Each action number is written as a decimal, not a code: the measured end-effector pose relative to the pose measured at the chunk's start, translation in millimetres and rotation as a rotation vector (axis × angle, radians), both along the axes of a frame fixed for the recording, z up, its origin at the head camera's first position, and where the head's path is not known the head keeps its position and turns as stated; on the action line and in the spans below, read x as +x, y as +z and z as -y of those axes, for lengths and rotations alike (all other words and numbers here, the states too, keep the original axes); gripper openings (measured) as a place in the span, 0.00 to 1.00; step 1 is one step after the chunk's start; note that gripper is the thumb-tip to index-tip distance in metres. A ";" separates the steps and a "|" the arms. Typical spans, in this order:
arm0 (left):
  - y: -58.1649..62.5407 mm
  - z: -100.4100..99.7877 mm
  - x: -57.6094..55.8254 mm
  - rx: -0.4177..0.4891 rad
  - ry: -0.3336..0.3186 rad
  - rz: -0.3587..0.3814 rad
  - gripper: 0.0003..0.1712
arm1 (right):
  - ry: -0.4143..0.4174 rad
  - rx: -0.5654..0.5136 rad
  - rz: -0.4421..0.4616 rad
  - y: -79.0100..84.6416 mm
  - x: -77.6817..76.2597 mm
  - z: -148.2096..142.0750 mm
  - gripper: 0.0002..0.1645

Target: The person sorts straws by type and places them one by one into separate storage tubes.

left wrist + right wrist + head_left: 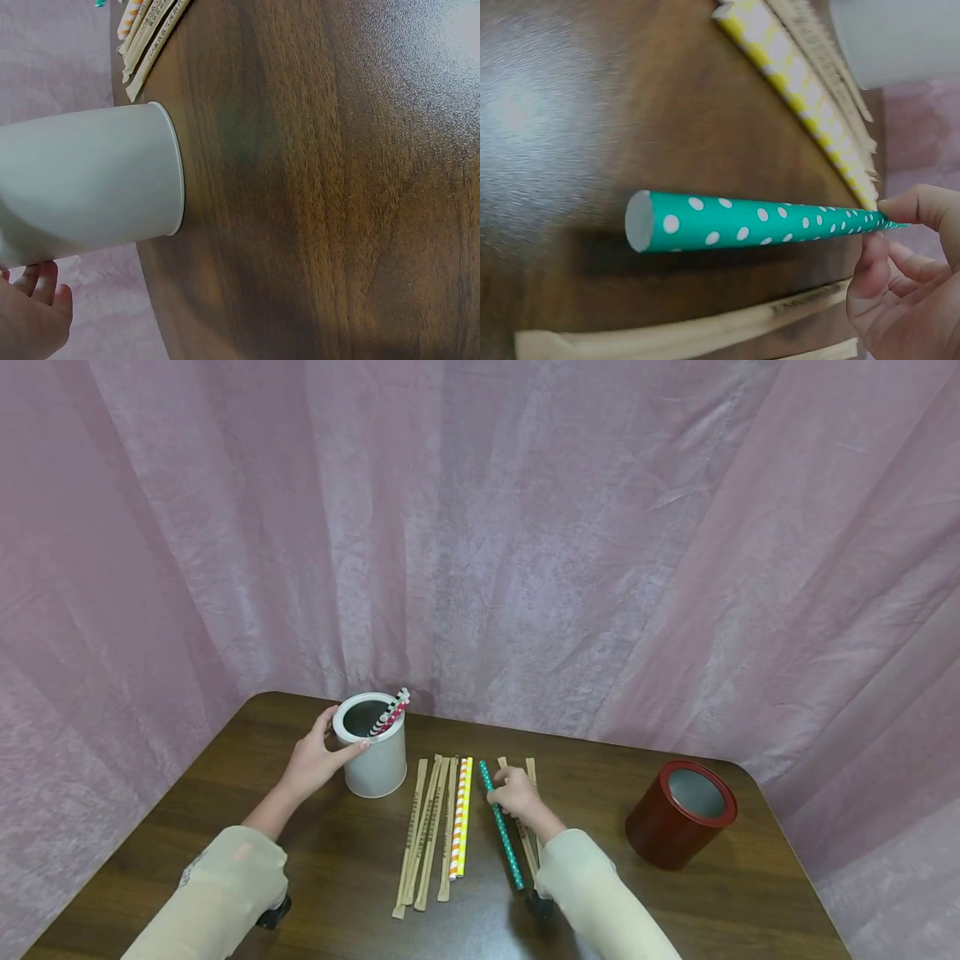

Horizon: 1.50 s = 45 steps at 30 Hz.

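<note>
My right hand point(517, 795) pinches a green paper straw with white dots point(507, 846) between thumb and fingers. In the right wrist view the straw's open end point(640, 221) points toward the camera, lifted a little off the table. My left hand point(309, 766) holds a white can point(377, 770) near its rim, with the thumb on the front and the fingers on the far left side. The can stands upright, and black-striped and red-patterned straws point(392, 713) lean out of it. Beside my right hand lie wrapped straws point(527, 843), partly hidden by the arm.
Several paper-wrapped straws point(427, 835) lie left of centre on the wooden table point(300, 877). An orange-striped straw point(457, 835) and a yellow one point(466, 827) lie alongside them. A red can point(663, 827) stands at the right. Behind the table hangs a pink curtain point(510, 568).
</note>
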<state>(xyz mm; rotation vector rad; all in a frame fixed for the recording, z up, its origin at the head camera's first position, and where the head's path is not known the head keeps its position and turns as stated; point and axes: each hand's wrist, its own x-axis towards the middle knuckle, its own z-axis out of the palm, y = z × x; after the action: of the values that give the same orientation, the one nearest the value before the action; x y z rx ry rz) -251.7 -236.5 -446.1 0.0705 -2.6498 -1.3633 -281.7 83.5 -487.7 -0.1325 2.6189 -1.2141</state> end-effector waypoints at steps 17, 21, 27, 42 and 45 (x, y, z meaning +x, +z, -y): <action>0.8 -0.8 0.0 -0.001 -0.005 -0.001 0.52 | -0.037 -0.318 0.148 82.4 -13.9 -0.8 0.17; 0.8 -1.5 -0.2 0.000 -0.004 -0.004 0.52 | -0.044 -0.408 0.136 102.1 -18.9 2.3 0.12; 1.5 -1.8 0.1 0.000 -0.004 -0.002 0.52 | -0.074 -0.528 0.074 119.6 -28.0 7.7 0.09; 1.2 -2.6 -0.5 0.001 -0.007 -0.006 0.53 | -0.141 -0.810 -0.060 143.9 -23.9 38.5 0.13; 1.5 -2.2 0.3 -0.001 -0.003 -0.005 0.52 | -0.134 -0.815 -0.088 143.3 -21.9 46.3 0.12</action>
<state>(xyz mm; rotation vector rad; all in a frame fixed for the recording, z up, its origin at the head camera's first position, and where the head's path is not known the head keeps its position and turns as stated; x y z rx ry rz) -251.4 -234.3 -444.6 0.0623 -2.6474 -1.3614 -303.6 37.2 -344.4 -0.1563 2.0517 -2.2901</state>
